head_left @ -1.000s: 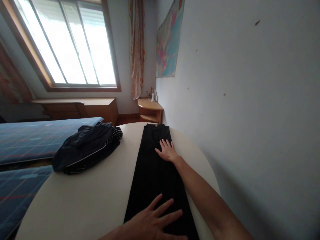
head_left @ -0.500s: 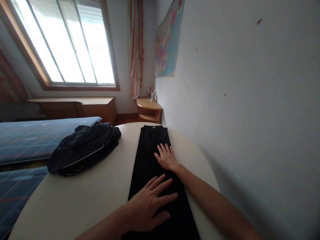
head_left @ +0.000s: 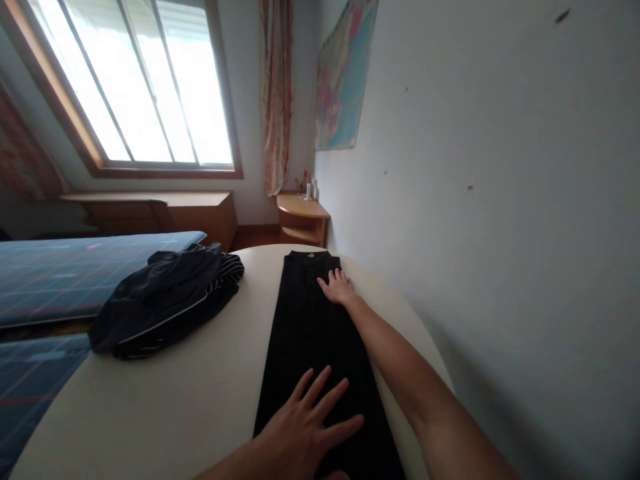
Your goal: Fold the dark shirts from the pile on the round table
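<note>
A folded black garment point(head_left: 310, 333) lies flat and lengthwise on the round white table point(head_left: 190, 407), its collar with a small pale label point(head_left: 311, 255) at the far edge. On its upper right part rests my right hand point(head_left: 338, 287), fingers spread. Closer to me, my left hand point(head_left: 313, 427) spreads its fingers over the lower part of the cloth; whether its whole palm touches cannot be told. Neither hand grips anything. The near end of the garment runs out of the bottom of the view.
A heap of dark clothes point(head_left: 165, 293) with white stripes sits at the table's left edge. Beyond it are blue plaid mattresses point(head_left: 60, 273). A white wall point(head_left: 500, 267) stands close on the right. A small wooden corner shelf point(head_left: 303, 208) is behind the table.
My right hand has slid away from me, up toward the collar. My left hand has come a little nearer to me. The garment stays in place on the table.
</note>
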The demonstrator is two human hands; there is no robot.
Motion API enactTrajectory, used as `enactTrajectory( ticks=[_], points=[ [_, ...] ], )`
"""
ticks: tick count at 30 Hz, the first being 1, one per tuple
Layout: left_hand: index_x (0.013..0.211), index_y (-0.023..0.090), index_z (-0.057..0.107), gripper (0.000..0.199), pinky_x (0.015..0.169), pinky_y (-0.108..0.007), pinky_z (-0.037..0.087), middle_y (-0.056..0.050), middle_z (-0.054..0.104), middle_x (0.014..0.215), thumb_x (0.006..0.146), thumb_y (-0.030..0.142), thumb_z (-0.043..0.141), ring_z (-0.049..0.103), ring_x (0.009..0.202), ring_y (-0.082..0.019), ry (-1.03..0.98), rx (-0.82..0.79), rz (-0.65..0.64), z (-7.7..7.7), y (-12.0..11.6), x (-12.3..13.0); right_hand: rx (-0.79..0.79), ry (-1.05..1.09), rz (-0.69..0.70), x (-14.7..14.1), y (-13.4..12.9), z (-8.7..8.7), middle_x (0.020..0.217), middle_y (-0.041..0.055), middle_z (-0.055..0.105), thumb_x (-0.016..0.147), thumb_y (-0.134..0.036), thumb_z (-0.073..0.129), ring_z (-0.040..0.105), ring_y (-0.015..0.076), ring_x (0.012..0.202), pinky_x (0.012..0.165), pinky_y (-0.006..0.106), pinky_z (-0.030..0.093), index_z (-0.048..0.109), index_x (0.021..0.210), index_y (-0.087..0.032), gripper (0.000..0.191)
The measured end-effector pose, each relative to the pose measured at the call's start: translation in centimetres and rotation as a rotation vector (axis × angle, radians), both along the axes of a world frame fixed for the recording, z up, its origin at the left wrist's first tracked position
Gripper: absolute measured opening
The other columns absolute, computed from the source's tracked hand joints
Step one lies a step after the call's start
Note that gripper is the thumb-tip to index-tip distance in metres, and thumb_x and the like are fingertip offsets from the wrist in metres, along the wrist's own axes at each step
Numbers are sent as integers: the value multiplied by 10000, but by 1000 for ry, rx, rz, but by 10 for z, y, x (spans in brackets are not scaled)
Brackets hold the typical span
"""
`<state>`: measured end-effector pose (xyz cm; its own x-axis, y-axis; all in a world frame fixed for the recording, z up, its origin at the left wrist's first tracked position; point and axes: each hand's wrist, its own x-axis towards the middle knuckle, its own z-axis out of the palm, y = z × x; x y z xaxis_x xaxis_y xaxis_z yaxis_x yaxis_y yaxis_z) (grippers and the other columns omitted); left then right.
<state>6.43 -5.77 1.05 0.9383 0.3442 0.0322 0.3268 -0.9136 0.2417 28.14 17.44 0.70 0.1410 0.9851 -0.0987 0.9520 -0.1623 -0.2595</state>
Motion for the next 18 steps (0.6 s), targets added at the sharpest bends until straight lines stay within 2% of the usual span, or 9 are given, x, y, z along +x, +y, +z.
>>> enactTrajectory(
  ticks=[2,4,7,10,13,18],
  points=[
    [1577,422,152,809,1133,-672,268,-66,90,1660,913,634,563,182,1476,-458,-52,58,-17,-14,3,-1,-6,-6,-14,4,14,1,1668,141,67,962,-671,217,67,307,1530,1212,496,76,152,1596,-112,848],
    [1577,438,114,764,1141,-644,283,-51,70,1662,952,595,524,202,1477,-441,-85,111,-25,-25,5,-3,-6,-6,-22,8,25,0,1670,125,73,946,-696,258,75,317,1528,1212,504,70,164,1598,-151,855],
    [1575,449,101,719,1140,-633,297,-44,62,1662,984,531,504,211,1477,-431,-91,124,-20,-30,6,-4,-1,20,-28,15,35,0,1672,105,83,925,-736,270,73,330,1527,1207,529,61,203,1595,-210,854],
    [1576,439,121,755,1136,-677,262,-51,63,1660,951,618,504,170,1481,-447,-90,35,-18,-19,5,-4,21,65,-12,19,37,0,1670,88,113,943,-728,198,87,336,1526,1202,545,68,256,1582,-237,808],
    [1573,429,167,742,1143,-708,198,-45,63,1660,942,642,494,100,1494,-436,-78,-80,2,-3,1,-4,102,109,47,22,24,0,1656,85,187,994,-638,117,150,304,1519,1206,501,114,350,1550,-211,739],
    [1554,404,267,755,1162,-705,141,-39,88,1660,899,513,627,70,1503,-410,-53,-162,62,18,-9,-3,216,68,160,20,-34,-2,1632,87,267,1024,-568,91,178,245,1517,1216,429,128,410,1514,-145,722]
  ],
)
